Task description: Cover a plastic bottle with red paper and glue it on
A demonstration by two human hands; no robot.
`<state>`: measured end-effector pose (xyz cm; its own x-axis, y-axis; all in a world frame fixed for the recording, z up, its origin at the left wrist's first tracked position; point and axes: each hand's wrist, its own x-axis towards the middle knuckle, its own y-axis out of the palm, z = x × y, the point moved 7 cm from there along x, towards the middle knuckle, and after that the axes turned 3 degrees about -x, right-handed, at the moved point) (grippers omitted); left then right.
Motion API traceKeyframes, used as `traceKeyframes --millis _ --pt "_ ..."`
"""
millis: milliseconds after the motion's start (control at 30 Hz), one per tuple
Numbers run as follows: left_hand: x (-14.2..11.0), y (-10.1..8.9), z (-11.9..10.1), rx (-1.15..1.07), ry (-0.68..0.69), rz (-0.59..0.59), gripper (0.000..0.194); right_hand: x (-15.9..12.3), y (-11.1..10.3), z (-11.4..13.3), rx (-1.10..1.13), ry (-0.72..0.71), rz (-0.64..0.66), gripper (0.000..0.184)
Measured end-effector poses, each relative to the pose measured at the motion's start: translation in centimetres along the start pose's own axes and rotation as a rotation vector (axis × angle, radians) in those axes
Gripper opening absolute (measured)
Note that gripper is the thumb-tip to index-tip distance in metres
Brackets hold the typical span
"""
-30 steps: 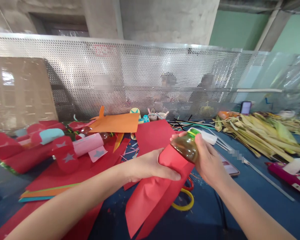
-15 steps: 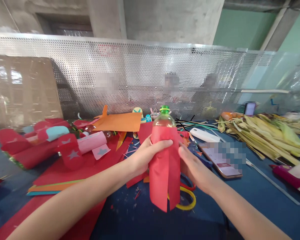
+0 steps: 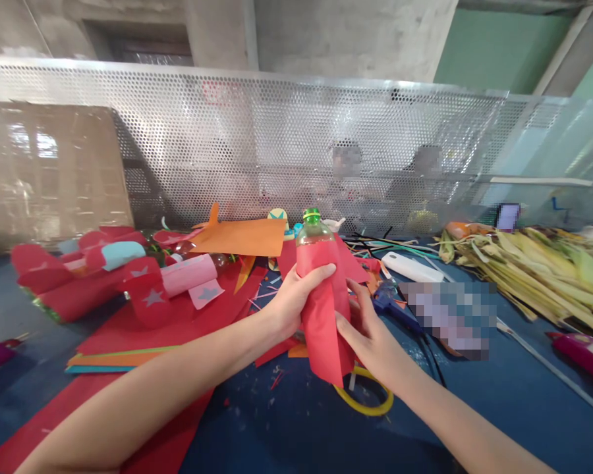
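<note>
A clear plastic bottle [image 3: 315, 230] with a green neck stands slightly tilted in front of me, and red paper [image 3: 321, 316] is wrapped around its body. My left hand [image 3: 296, 296] grips the wrapped bottle from the left, its thumb lying across the front of the paper. On the right side, my right hand [image 3: 368, 326] holds the paper lower down, thumb on the front near the overlapping edge and fingers behind. The paper's lower end hangs to a point. Partly behind it on the table lies a yellow ring [image 3: 370, 411].
Red paper-covered bottle crafts [image 3: 79, 276] and red sheets lie left, with an orange sheet [image 3: 242, 237] behind. To the right are a blue glue gun [image 3: 400, 313], a blurred phone [image 3: 449, 322], a white tool [image 3: 412, 266] and corn husks [image 3: 534, 276]. A perforated metal panel [image 3: 277, 131] stands behind.
My right hand has moved lower on the paper, its thumb now on the front. The paper's edges, parted at the bottom before, now overlap, and the bottle tilts more.
</note>
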<state>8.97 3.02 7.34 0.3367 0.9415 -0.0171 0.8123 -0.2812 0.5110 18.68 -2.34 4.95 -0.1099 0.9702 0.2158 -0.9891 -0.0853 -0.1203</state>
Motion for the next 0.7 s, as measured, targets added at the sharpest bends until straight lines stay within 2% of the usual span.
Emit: traceKeyframes --millis 133,300,500,700 --pt "0.1 -0.1 0.3 0.009 -0.002 -0.008 0.036 0.0 0.0 0.2 -0.036 -0.025 0.01 0.066" --pt "0.0 0.2 0.1 0.008 0.016 0.049 0.046 -0.3 0.0 0.7 -0.065 -0.08 0.031 0.084" --pt "-0.1 0.0 0.5 -0.024 0.039 0.001 0.05 -0.5 0.0 1.7 -0.361 -0.168 0.063 0.066" --pt "-0.2 -0.2 0.7 -0.029 0.002 -0.032 0.044 -0.5 0.1 1.7 -0.461 -0.149 0.054 0.067"
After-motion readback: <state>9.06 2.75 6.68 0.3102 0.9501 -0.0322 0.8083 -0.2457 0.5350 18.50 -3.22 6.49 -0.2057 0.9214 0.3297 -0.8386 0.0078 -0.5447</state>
